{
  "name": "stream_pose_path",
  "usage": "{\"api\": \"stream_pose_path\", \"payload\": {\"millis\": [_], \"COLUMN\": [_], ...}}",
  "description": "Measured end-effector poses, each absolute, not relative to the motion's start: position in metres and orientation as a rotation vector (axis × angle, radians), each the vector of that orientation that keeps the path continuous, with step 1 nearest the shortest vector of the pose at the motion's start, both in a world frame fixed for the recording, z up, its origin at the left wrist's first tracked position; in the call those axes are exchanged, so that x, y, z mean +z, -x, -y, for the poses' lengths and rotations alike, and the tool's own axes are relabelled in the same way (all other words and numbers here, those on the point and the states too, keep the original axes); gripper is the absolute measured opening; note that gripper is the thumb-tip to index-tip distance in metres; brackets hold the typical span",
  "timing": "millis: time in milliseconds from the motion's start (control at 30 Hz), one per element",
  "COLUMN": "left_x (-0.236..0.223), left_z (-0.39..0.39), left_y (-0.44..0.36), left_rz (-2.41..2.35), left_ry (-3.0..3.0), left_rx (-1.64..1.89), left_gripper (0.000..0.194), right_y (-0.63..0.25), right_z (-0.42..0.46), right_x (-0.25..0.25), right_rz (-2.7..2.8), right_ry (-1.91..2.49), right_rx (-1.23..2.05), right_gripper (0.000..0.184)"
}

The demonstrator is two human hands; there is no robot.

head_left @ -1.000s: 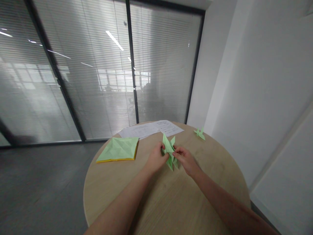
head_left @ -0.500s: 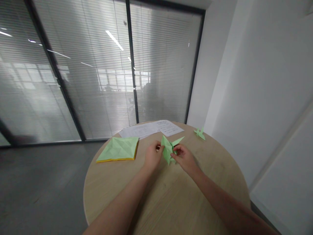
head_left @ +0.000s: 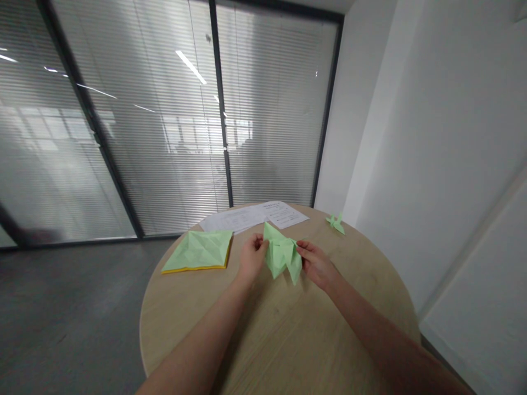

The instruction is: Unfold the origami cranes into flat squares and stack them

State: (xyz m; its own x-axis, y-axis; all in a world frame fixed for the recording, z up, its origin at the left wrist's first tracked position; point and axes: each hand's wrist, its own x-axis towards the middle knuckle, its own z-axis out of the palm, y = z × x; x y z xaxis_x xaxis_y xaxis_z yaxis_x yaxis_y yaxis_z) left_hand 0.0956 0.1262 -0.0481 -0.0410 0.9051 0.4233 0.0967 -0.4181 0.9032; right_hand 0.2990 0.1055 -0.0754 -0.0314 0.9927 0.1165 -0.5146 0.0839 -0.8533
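Observation:
Between my hands, above the wooden table, is a partly folded piece of light green origami paper (head_left: 282, 252), spread wide with two points hanging down. My left hand (head_left: 252, 258) pinches its left edge between thumb and fingers. On the opposite side my right hand (head_left: 316, 264) grips the right edge the same way. Creases and a small flat area show in the middle of the paper. A finished-looking green origami figure (head_left: 336, 223) with several thin points lies at the far right of the table.
The round wooden table (head_left: 272, 340) fills the lower middle. To the left lies a stack of creased green paper (head_left: 201, 249) with a yellow lower layer. Printed white sheets (head_left: 247, 217) lie along the far edge. Behind stands a glass partition with blinds (head_left: 272, 109); a white wall (head_left: 444, 153) is at right.
The green paper has turned and opened out wider, now facing me more flatly. My hands have moved slightly apart, the right one shifting to the paper's outer right edge.

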Motion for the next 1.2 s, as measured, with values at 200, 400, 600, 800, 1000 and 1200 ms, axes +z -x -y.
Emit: {"api": "stream_pose_path", "payload": {"millis": [200, 400, 600, 800, 1000, 1200], "left_x": [-0.044, -0.035, -0.027, -0.026, -0.041, -0.048], "left_z": [-0.128, -0.125, -0.120, -0.117, -0.109, -0.111], "left_y": [-0.089, -0.086, -0.082, -0.083, -0.095, -0.098], "left_rz": [-0.919, -0.919, -0.928, -0.875, -0.945, -0.916], "left_ry": [-1.397, -1.330, -1.341, -1.380, -1.304, -1.465], "left_rx": [1.505, 1.544, 1.582, 1.557, 1.199, 1.017], "left_gripper": [0.027, 0.019, 0.021, 0.022, 0.051, 0.025], "right_y": [-0.308, -0.315, -0.317, -0.318, -0.315, -0.320], "right_z": [-0.111, -0.111, -0.110, -0.108, -0.106, -0.111], "right_x": [-0.077, -0.075, -0.071, -0.078, -0.081, -0.084], "right_rz": [0.767, 0.764, 0.944, 0.976, 0.965, 0.994], "right_ry": [0.625, 0.596, 0.506, 0.500, 0.466, 0.485], "right_rx": [1.481, 1.564, 1.617, 1.717, 1.701, 1.646], "right_gripper": [0.042, 0.044, 0.048, 0.043, 0.044, 0.037]}}
